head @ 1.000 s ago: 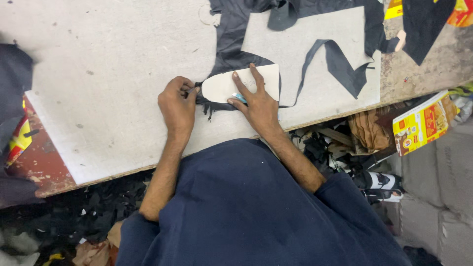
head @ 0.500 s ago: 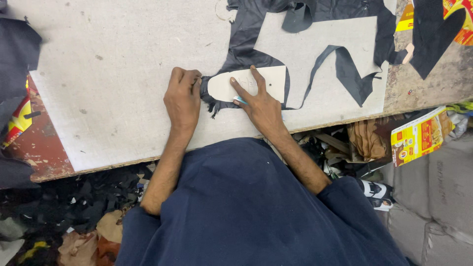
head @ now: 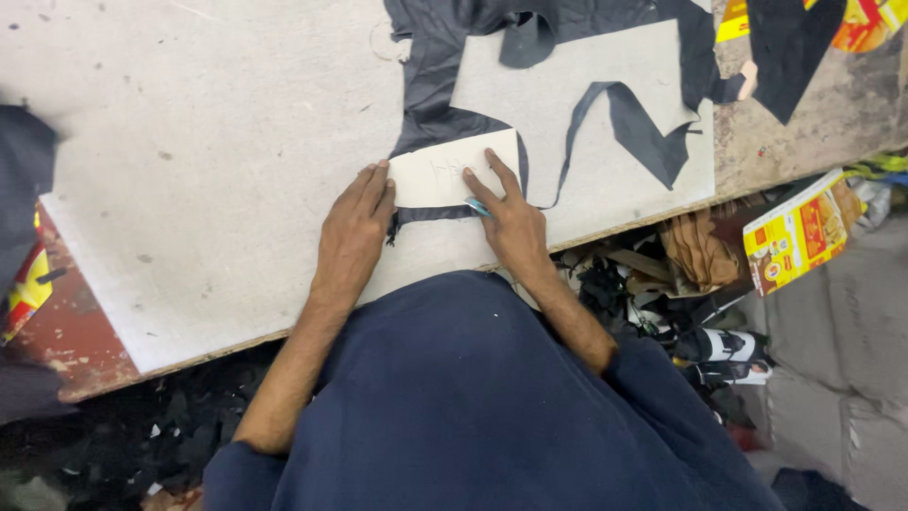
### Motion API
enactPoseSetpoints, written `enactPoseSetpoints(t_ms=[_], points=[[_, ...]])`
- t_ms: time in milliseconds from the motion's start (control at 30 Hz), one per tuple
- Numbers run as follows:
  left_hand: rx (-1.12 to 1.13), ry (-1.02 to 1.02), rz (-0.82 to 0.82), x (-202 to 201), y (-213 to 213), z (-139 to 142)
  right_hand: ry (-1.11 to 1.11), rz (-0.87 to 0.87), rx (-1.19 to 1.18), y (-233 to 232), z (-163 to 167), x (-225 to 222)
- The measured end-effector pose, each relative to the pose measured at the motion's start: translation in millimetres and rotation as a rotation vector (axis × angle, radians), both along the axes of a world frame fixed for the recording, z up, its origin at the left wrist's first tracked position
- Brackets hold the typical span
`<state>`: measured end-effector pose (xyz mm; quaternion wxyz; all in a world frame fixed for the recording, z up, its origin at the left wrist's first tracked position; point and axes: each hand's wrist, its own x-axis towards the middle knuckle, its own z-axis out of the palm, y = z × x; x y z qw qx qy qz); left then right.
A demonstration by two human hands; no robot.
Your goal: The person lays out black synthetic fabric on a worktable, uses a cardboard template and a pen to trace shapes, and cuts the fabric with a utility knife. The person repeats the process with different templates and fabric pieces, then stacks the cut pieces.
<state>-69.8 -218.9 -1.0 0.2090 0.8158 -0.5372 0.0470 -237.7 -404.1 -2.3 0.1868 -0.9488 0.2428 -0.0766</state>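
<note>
A white paper pattern [head: 445,176] with a rounded left end lies on dark grey cloth [head: 445,114] spread over a pale board [head: 208,151]. My left hand [head: 352,232] lies flat, its fingertips pressing the pattern's left end. My right hand [head: 511,216] rests at the pattern's lower right edge, fingers spread over it, and holds a small blue tool [head: 478,207] whose tip touches the cloth by the pattern's edge. The cloth has large cut-out gaps and a thin dangling strip [head: 643,123].
The board's front edge runs diagonally just before my lap. Scraps and dark offcuts [head: 662,274] pile below the table at right, beside a yellow printed box [head: 799,232]. More dark cloth [head: 794,43] lies top right, a dark bundle [head: 24,180] at far left.
My left hand has uncurled from a loose fist to lie flat on the pattern's left end. The right hand stays at the pattern's lower edge; the view has shifted slightly.
</note>
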Motion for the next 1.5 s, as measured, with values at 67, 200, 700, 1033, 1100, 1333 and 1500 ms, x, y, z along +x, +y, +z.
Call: enactPoseSetpoints(t_ms=[67, 200, 700, 1033, 1100, 1333, 1500], points=[[-0.006, 0.024, 0.023, -3, 0, -1, -0.008, -0.101, 0.031, -3, 0, -20], [-0.045, 0.068, 0.048, -6, -1, -3, -0.184, -0.190, 0.099, -6, -6, -42], [-0.069, 0.047, 0.097, -6, -11, 1, -0.259, -0.089, 0.067, -15, -10, -52], [0.476, -0.565, 0.122, -59, -73, 9, -0.257, -0.004, 0.108, -32, 1, -57], [0.679, -0.579, 0.140, -67, -94, 14, -0.244, -0.039, 0.338, -54, 14, -57], [1.010, -0.616, 0.045, -70, -118, 22, -0.223, -0.319, 0.295, -74, 61, -103], [1.022, -0.525, 0.091, -73, -127, 24, -0.401, -0.037, 0.028, -63, 24, -53]])
